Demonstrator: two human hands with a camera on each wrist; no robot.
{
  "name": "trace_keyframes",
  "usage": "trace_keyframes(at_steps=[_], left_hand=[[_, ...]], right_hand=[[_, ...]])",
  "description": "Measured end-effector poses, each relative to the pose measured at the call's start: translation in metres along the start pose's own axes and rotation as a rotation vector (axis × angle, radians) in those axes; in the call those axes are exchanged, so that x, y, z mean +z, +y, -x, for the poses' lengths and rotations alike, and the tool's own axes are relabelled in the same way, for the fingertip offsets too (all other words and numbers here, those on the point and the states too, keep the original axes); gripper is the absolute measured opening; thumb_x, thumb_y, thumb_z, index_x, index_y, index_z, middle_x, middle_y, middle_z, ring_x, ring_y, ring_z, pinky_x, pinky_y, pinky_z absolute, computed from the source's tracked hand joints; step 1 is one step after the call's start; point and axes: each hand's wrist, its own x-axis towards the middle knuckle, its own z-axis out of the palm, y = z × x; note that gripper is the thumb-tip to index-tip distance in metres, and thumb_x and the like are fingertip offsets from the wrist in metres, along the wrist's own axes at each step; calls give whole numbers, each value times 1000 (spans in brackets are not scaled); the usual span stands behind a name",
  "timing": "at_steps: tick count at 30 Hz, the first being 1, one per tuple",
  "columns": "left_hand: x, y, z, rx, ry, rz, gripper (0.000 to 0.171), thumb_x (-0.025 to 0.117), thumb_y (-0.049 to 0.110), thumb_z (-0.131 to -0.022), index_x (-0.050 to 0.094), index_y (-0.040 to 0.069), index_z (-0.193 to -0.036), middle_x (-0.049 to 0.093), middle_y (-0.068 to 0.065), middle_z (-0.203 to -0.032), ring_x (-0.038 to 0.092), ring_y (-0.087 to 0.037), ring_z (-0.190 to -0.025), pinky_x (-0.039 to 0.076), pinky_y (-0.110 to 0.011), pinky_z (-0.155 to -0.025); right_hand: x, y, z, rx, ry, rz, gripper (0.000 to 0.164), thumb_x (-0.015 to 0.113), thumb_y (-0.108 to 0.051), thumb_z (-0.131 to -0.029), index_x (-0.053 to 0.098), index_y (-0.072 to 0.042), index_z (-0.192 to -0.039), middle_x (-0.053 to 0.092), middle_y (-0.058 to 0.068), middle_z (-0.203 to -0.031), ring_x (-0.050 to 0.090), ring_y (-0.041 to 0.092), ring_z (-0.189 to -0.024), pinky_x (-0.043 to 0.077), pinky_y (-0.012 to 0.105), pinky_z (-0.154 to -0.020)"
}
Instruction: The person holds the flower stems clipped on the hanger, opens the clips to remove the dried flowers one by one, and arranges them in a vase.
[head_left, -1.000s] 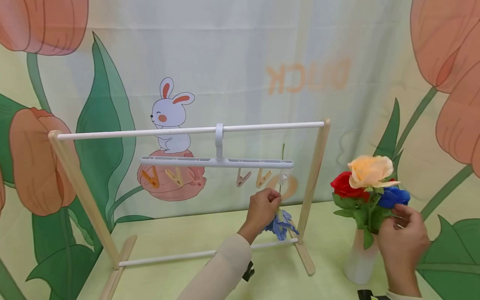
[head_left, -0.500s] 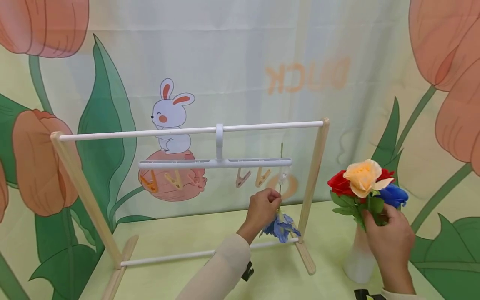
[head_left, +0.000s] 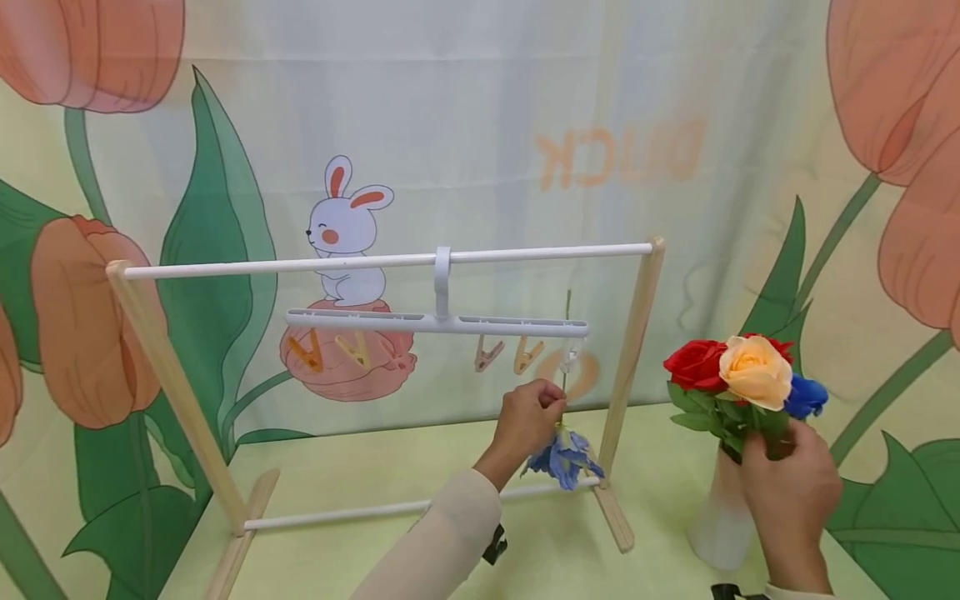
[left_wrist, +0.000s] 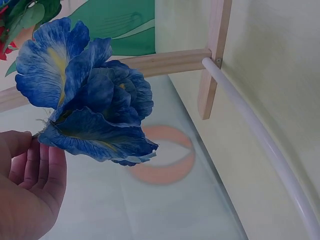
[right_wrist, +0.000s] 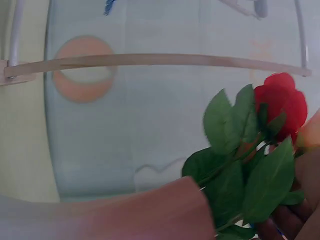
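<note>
A blue flower [head_left: 562, 458] hangs head down by its stem at the right-end clip [head_left: 570, 354] of a pale hanger [head_left: 438, 323]. Just above the petals, my left hand [head_left: 528, 421] pinches that stem between thumb and fingertips. At the right stands a white-and-pink vase [head_left: 720, 521] of artificial flowers. My right hand [head_left: 795, 492] grips among the stems right above its mouth, below a peach rose [head_left: 756, 372] and beside a blue bloom [head_left: 806, 396]. Red roses [head_left: 697, 365] lean to the left. Leaves and blooms partly hide the right fingertips.
The hanger hooks over the white top bar [head_left: 300, 265] of a wooden rack [head_left: 630, 367]. Several other small clips, such as a yellow one [head_left: 527, 356], dangle along it. A white lower bar [head_left: 337, 514] crosses near the tabletop. Behind hangs a printed curtain [head_left: 480, 125].
My right hand has moved from beside the blue bloom to the stems under the peach rose. The peach rose has shifted down and tipped forward. My left hand keeps its place on the hanging stem.
</note>
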Motion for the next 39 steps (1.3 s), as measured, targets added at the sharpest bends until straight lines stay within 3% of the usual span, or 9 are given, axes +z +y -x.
trace_keyframes(at_steps=[4,7,10,14,20,26,30,33,39], left_hand=[[-2,0,0,12,4,-15,6,70,17,-95,73,13,-93,73,3,-80,58,-1,-67,49,-20,-67],[-5,2,0,23,1,-18,6,69,18,-95,72,14,-93,73,3,-79,58,-2,-67,49,-20,-67],[-8,4,1,31,-2,-13,6,69,18,-95,72,14,-93,72,3,-79,58,-2,-67,49,-20,-66],[-12,5,4,33,-2,-8,6,69,18,-94,73,13,-93,72,3,-79,58,-2,-67,49,-21,-66],[-17,6,8,12,-13,13,8,69,17,-94,72,13,-100,77,1,-87,67,-5,-74,53,-23,-70],[-17,6,12,-9,-47,33,9,69,18,-94,71,17,-103,77,2,-87,65,-3,-71,53,-23,-68],[-16,7,15,-31,-81,58,10,68,18,-96,71,18,-105,77,2,-88,65,-2,-67,54,-22,-65],[-16,8,16,-45,-96,75,10,67,17,-97,70,17,-107,77,0,-89,66,-4,-64,54,-22,-63],[-18,11,19,-38,-128,91,11,66,16,-98,69,15,-108,77,-3,-88,66,-6,-62,55,-22,-60]], right_hand=[[-1,-18,4,-4,135,-112,34,62,-8,-90,68,1,-122,66,-3,-102,41,-21,-78,41,17,-78],[-1,-35,8,-42,214,-185,28,65,-9,-90,70,-1,-116,53,-30,-93,43,-25,-78,36,3,-70],[1,-50,11,-61,227,-240,25,69,-11,-89,71,-1,-112,47,-40,-90,47,-22,-77,39,3,-71],[7,-68,18,-84,186,-289,26,72,-12,-90,71,0,-113,52,-31,-92,50,-16,-78,42,3,-73],[24,-95,30,-157,89,-333,25,72,-13,-92,70,-1,-113,70,10,-99,51,-12,-81,42,3,-75],[50,-119,31,-132,-131,-335,33,73,-18,-92,67,-2,-120,73,14,-109,68,16,-88,44,2,-74],[69,-133,33,-89,-261,-311,40,73,-22,-92,63,-3,-126,72,16,-114,73,32,-97,61,29,-79],[83,-142,35,-78,-313,-312,43,72,-25,-93,61,-2,-128,71,18,-116,73,35,-100,61,52,-83],[101,-150,37,-72,-315,-299,46,72,-28,-93,59,-3,-129,71,17,-111,74,35,-98,61,53,-80]])
